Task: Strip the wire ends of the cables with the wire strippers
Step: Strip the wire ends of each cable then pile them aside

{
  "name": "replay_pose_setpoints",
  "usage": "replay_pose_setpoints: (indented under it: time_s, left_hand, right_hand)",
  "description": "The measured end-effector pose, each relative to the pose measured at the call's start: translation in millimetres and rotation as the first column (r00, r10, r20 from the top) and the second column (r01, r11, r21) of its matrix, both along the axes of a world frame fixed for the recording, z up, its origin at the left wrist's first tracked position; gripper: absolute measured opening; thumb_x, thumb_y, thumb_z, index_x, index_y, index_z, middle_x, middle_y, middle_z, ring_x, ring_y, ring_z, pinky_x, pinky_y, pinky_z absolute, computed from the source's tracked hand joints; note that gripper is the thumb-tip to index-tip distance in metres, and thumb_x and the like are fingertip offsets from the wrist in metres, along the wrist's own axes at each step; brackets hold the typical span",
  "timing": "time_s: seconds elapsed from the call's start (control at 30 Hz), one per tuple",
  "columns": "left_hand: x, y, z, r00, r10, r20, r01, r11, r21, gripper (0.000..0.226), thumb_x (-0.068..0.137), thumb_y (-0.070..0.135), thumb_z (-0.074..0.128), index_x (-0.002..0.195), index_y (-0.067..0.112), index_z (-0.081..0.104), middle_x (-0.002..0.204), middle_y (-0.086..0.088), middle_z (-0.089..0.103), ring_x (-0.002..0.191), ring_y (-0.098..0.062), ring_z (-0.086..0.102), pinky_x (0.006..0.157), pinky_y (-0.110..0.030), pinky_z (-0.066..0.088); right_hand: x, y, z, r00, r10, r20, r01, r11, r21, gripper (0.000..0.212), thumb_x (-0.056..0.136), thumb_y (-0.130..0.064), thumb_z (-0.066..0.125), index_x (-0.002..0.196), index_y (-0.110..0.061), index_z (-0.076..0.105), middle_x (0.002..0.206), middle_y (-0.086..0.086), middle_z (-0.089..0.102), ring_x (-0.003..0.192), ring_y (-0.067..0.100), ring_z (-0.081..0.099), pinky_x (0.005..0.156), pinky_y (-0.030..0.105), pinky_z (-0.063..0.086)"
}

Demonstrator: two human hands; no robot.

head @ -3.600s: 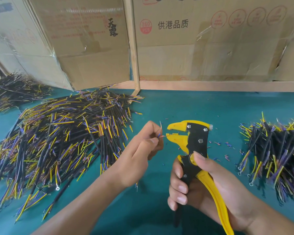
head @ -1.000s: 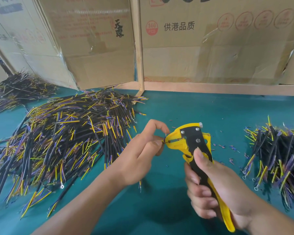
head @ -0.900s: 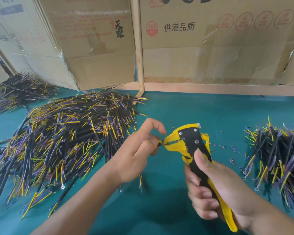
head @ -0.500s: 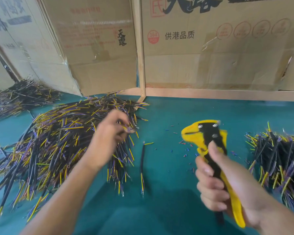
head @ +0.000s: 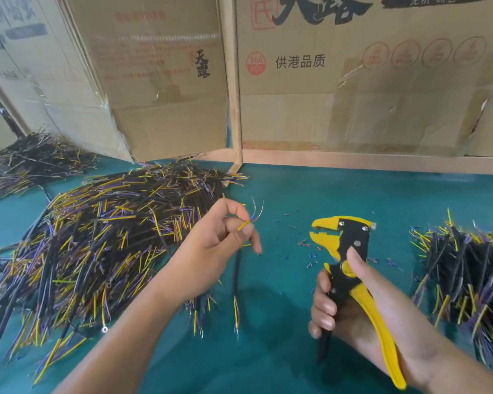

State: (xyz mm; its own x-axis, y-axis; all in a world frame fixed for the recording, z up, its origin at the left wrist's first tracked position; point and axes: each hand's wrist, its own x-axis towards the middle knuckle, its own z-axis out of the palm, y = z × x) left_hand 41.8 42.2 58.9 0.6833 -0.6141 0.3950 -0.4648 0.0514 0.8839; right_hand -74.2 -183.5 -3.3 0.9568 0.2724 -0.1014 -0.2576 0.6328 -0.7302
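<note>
Cable end pinched, strippers gripped beside it.
My left hand (head: 211,251) pinches a cable (head: 236,277) over the table (head: 282,194); my right hand (head: 362,305) grips wire strippers (head: 342,245), jaws apart, near the wire tips.

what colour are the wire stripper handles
Yellow and black handles on the wire strippers, seen in the head view.

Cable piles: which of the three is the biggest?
The left pile, beside the left hand; it dwarfs the right pile and the far-left pile.
</note>
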Motion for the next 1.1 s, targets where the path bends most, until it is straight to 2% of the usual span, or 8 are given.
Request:
replay_pose_setpoints:
  time_s: [0.3, 0.43, 0.57, 0.63, 0.7, 0.87, 0.97, 1.1]
  left_hand:
    - [-2, 3, 1, 0.978, 0.022, 0.208, -0.068, 0.973, 0.220, 0.028, 0.102, 0.021, 0.044, 0.116, 0.013, 0.067, 0.096, 0.011, 0.073, 0.086, 0.011, 0.059, 0.079, -0.002, 0.037]
    - [-3, 4, 0, 0.982, 0.001, 0.189, -0.046, 0.971, 0.233, 0.026, 0.096, 0.030, 0.056, 0.110, 0.021, 0.075, 0.096, 0.011, 0.074, 0.098, -0.005, 0.066, 0.088, -0.017, 0.046]
    - [-7, 1, 0, 0.982, 0.045, 0.183, -0.079, 0.980, 0.183, 0.022, 0.095, 0.029, 0.062, 0.092, 0.017, 0.080, 0.090, 0.011, 0.075, 0.092, -0.006, 0.067, 0.081, -0.018, 0.048]
    - [-10, -2, 0, 0.958, 0.122, 0.259, -0.177, 0.963, 0.201, 0.027, 0.099, 0.032, 0.056, 0.082, 0.028, 0.076, 0.076, 0.013, 0.069, 0.071, 0.000, 0.061, 0.065, -0.014, 0.042]
    - [-12, -4, 0, 0.914, 0.185, 0.361, -0.279, 0.933, 0.229, 0.028, 0.100, 0.039, 0.049, 0.080, 0.035, 0.068, 0.061, 0.012, 0.055, 0.051, -0.001, 0.046, 0.054, -0.012, 0.032]
    - [-18, -14, 0, 0.732, 0.338, 0.591, -0.551, 0.805, 0.221, 0.030, 0.088, 0.049, 0.059, 0.079, 0.020, 0.057, 0.040, 0.003, 0.023, 0.041, -0.015, 0.025, 0.046, -0.024, 0.029]
    - [-24, -17, 1, 0.712, 0.345, 0.612, -0.582, 0.777, 0.239, 0.048, 0.097, 0.055, 0.036, 0.075, 0.015, 0.050, 0.046, 0.001, 0.030, 0.048, -0.028, 0.033, 0.049, -0.038, 0.040]
    - [-33, -18, 2, 0.715, 0.339, 0.611, -0.589, 0.763, 0.267, 0.064, 0.096, 0.054, 0.012, 0.093, 0.013, 0.061, 0.052, -0.003, 0.047, 0.058, -0.036, 0.052, 0.059, -0.046, 0.046]
  right_hand:
    - [4, -4, -14, 0.994, 0.105, 0.023, -0.105, 0.994, 0.002, 0.056, 0.098, -0.060, 0.053, 0.092, -0.006, 0.062, 0.074, 0.015, 0.052, 0.068, 0.030, 0.053, 0.077, 0.051, 0.047]
    - [3, -3, -13, 0.996, 0.084, 0.007, -0.084, 0.996, -0.021, 0.054, 0.096, -0.059, 0.058, 0.091, -0.005, 0.063, 0.074, 0.015, 0.050, 0.067, 0.030, 0.051, 0.075, 0.051, 0.047]
    - [1, 0, -9, 0.998, 0.057, -0.007, -0.058, 0.998, -0.034, 0.053, 0.092, -0.059, 0.064, 0.089, -0.006, 0.063, 0.072, 0.014, 0.047, 0.064, 0.030, 0.050, 0.073, 0.050, 0.047]
    - [0, 2, -7, 0.999, 0.044, -0.019, -0.044, 0.998, -0.042, 0.054, 0.089, -0.059, 0.067, 0.088, -0.005, 0.063, 0.072, 0.014, 0.047, 0.064, 0.030, 0.049, 0.072, 0.050, 0.047]
    - [-1, 2, -5, 0.999, 0.033, -0.032, -0.034, 0.999, -0.034, 0.054, 0.088, -0.059, 0.069, 0.087, -0.005, 0.063, 0.072, 0.014, 0.046, 0.063, 0.030, 0.049, 0.071, 0.050, 0.048]
    - [-3, 2, -2, 0.998, 0.043, -0.049, -0.044, 0.999, -0.018, 0.053, 0.089, -0.057, 0.068, 0.090, -0.004, 0.063, 0.072, 0.014, 0.046, 0.063, 0.030, 0.048, 0.071, 0.049, 0.047]
    - [-3, 2, -2, 0.997, 0.058, -0.050, -0.058, 0.998, -0.016, 0.053, 0.090, -0.056, 0.067, 0.091, -0.004, 0.063, 0.072, 0.014, 0.046, 0.064, 0.030, 0.048, 0.072, 0.049, 0.047]
    - [-3, 2, 1, 0.997, 0.050, -0.060, -0.051, 0.998, -0.022, 0.055, 0.088, -0.059, 0.069, 0.091, -0.004, 0.064, 0.073, 0.014, 0.046, 0.064, 0.030, 0.047, 0.072, 0.048, 0.048]
